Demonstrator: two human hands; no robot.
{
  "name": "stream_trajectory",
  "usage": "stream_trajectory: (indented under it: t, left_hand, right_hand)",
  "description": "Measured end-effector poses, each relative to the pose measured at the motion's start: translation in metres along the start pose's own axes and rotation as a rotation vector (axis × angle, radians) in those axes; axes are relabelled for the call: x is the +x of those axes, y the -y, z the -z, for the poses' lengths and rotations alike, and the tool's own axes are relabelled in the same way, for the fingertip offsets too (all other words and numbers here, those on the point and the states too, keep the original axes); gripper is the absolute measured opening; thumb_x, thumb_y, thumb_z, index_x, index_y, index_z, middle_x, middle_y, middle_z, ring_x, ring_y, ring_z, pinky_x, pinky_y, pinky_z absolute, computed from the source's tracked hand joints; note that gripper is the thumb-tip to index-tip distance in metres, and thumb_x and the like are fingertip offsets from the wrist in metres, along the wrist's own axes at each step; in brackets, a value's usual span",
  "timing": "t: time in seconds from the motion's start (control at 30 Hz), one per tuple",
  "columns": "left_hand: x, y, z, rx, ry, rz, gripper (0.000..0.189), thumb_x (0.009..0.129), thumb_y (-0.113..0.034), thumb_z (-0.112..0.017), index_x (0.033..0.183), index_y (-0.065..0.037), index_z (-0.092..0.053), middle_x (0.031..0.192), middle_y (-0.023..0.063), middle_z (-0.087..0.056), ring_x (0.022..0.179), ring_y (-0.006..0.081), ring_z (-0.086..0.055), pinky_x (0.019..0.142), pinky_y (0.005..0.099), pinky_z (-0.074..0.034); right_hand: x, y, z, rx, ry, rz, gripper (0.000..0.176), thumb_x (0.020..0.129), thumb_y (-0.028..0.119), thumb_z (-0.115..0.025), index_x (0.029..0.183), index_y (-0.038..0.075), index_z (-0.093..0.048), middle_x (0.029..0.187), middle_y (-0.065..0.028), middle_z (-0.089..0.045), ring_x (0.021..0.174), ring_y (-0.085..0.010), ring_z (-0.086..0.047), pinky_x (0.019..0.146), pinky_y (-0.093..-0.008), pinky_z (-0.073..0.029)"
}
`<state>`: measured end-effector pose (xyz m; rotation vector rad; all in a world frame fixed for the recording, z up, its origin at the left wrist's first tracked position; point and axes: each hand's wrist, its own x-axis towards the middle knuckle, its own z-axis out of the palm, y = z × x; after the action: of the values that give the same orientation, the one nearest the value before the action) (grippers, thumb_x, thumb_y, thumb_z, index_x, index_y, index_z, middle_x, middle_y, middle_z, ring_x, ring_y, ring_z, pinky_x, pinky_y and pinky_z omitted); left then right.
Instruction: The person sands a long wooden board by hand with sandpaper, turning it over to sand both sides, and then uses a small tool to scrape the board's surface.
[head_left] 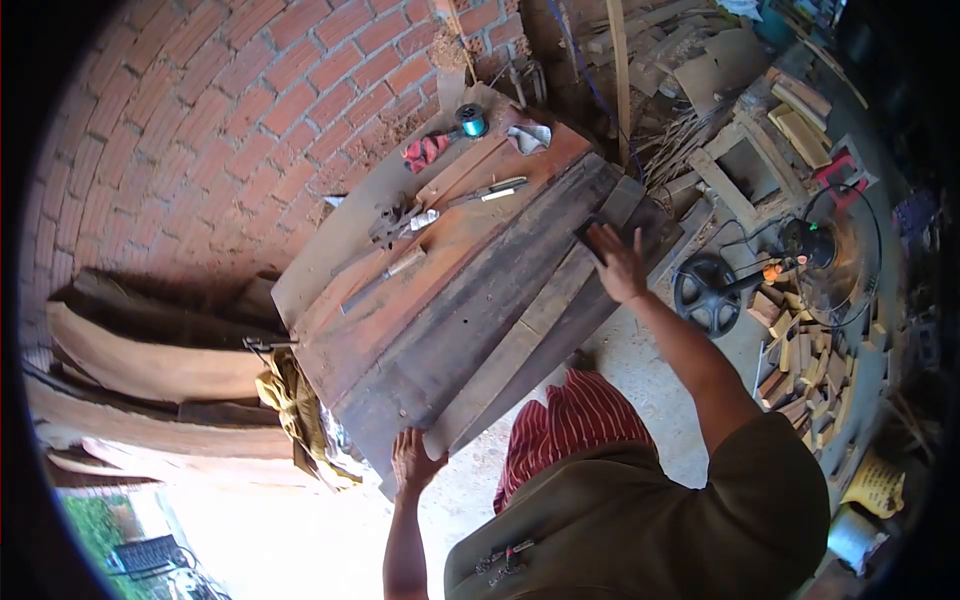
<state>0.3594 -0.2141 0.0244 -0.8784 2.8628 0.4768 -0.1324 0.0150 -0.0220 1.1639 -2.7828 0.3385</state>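
Observation:
On the near left edge of the wooden work surface, my left hand (412, 464) rests with fingers stretched out and thumb apart. It is beside the near end of a long, narrow wooden strip (530, 318), which lies diagonally across dark boards (430, 330). Farther right, my right hand (618, 264) is closed on a small dark flat block (590, 238) over the strip's far part. The block's underside is hidden. A chisel (385, 278) with a wooden handle lies on the reddish board. Beyond it are a hand plane (395, 225) and a slim tool with a pale handle (500, 190).
A teal spool (470, 120), a red cloth (425, 153) and a crumpled pale cloth (527, 132) are at the far end. A brick wall (230, 130) rises behind. A fan (810, 250) and piled wood offcuts (805, 385) stand right; curved planks (160, 350) lean left.

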Motion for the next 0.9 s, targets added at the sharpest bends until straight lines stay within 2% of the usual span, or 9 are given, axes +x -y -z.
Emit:
stream_trajectory:
  t: [0.07,0.17,0.4,0.53,0.57,0.6,0.7,0.77,0.9]
  left_hand:
    - [0.0,-0.002,-0.002,0.076,-0.076,0.002,0.067,0.059,-0.028,-0.087,0.113,-0.007,-0.053,0.106,0.012,-0.056,0.102,0.0351,-0.054,0.09,0.0454,-0.045]
    - [-0.003,-0.011,-0.003,0.138,-0.069,0.151,0.069,0.059,-0.027,-0.087,0.114,-0.006,-0.05,0.11,0.0126,-0.052,0.106,0.0348,-0.051,0.082,0.0479,-0.05]
    - [0.003,-0.023,0.008,0.11,-0.11,0.148,0.07,0.058,-0.021,-0.089,0.113,-0.008,-0.049,0.121,0.0106,-0.051,0.111,0.0331,-0.051,0.079,0.0463,-0.053]
    - [0.002,-0.023,0.003,0.115,-0.138,0.14,0.069,0.057,-0.022,-0.09,0.112,-0.01,-0.051,0.114,0.0092,-0.056,0.106,0.0324,-0.054,0.084,0.0444,-0.05]
    - [-0.001,-0.021,0.002,0.105,-0.159,0.116,0.069,0.057,-0.023,-0.09,0.112,-0.01,-0.052,0.11,0.0102,-0.057,0.105,0.0324,-0.054,0.086,0.0445,-0.048]
    - [-0.003,-0.024,0.002,0.122,-0.145,0.131,0.072,0.058,-0.023,-0.09,0.118,-0.01,-0.053,0.109,0.0099,-0.057,0.103,0.0326,-0.053,0.086,0.0454,-0.047]
    - [-0.006,-0.028,-0.007,0.081,-0.19,0.136,0.066,0.061,-0.023,-0.088,0.118,-0.011,-0.057,0.106,0.0086,-0.056,0.1,0.0321,-0.053,0.085,0.0452,-0.046]
    - [-0.008,-0.023,-0.012,0.045,-0.196,0.103,0.049,0.069,-0.023,-0.083,0.114,-0.014,-0.065,0.102,0.0079,-0.054,0.096,0.0305,-0.051,0.085,0.0444,-0.045]
    - [-0.006,-0.023,-0.015,0.019,-0.261,0.15,0.05,0.069,-0.023,-0.084,0.114,-0.014,-0.065,0.106,0.0074,-0.055,0.099,0.0305,-0.05,0.087,0.0455,-0.043]
  right_hand:
    - [0.024,-0.034,-0.01,-0.058,-0.091,-0.1,0.055,0.098,0.032,-0.053,0.15,0.022,-0.038,0.155,0.0005,-0.038,0.142,-0.0189,-0.036,0.116,-0.0636,-0.011]
    - [0.04,-0.056,-0.018,0.032,-0.185,-0.264,0.051,0.099,0.03,-0.052,0.148,0.022,-0.041,0.156,0.0007,-0.036,0.142,-0.0181,-0.036,0.114,-0.0669,-0.013]
    - [0.048,-0.074,0.008,-0.019,-0.127,-0.145,0.047,0.104,0.038,-0.038,0.148,0.022,-0.041,0.154,0.0015,-0.04,0.142,-0.0194,-0.036,0.113,-0.0668,-0.009]
    - [0.068,-0.092,0.022,-0.067,-0.115,-0.096,0.044,0.104,0.036,-0.039,0.144,0.02,-0.047,0.152,0.0014,-0.043,0.142,-0.0215,-0.036,0.109,-0.0714,-0.017]
    - [0.067,-0.092,0.024,-0.014,-0.112,-0.167,0.045,0.099,0.034,-0.049,0.141,0.017,-0.05,0.149,0.0005,-0.046,0.14,-0.0191,-0.038,0.113,-0.064,-0.02]
    - [0.067,-0.098,0.016,-0.014,-0.094,-0.155,0.045,0.099,0.034,-0.049,0.141,0.017,-0.05,0.149,0.0005,-0.046,0.14,-0.0191,-0.038,0.113,-0.064,-0.02]
    - [0.046,-0.121,0.001,0.041,-0.237,-0.032,0.049,0.103,0.036,-0.041,0.14,0.005,-0.05,0.149,-0.0119,-0.044,0.141,-0.0258,-0.037,0.115,-0.0465,-0.029]
    - [0.032,-0.123,0.012,0.124,-0.212,-0.031,0.05,0.104,0.036,-0.038,0.141,0.004,-0.048,0.149,-0.0136,-0.043,0.141,-0.0281,-0.036,0.115,-0.044,-0.03]
    - [0.029,-0.115,0.02,0.169,-0.17,-0.045,0.052,0.105,0.037,-0.033,0.142,0.002,-0.046,0.151,-0.0159,-0.04,0.14,-0.0326,-0.036,0.115,-0.0393,-0.032]
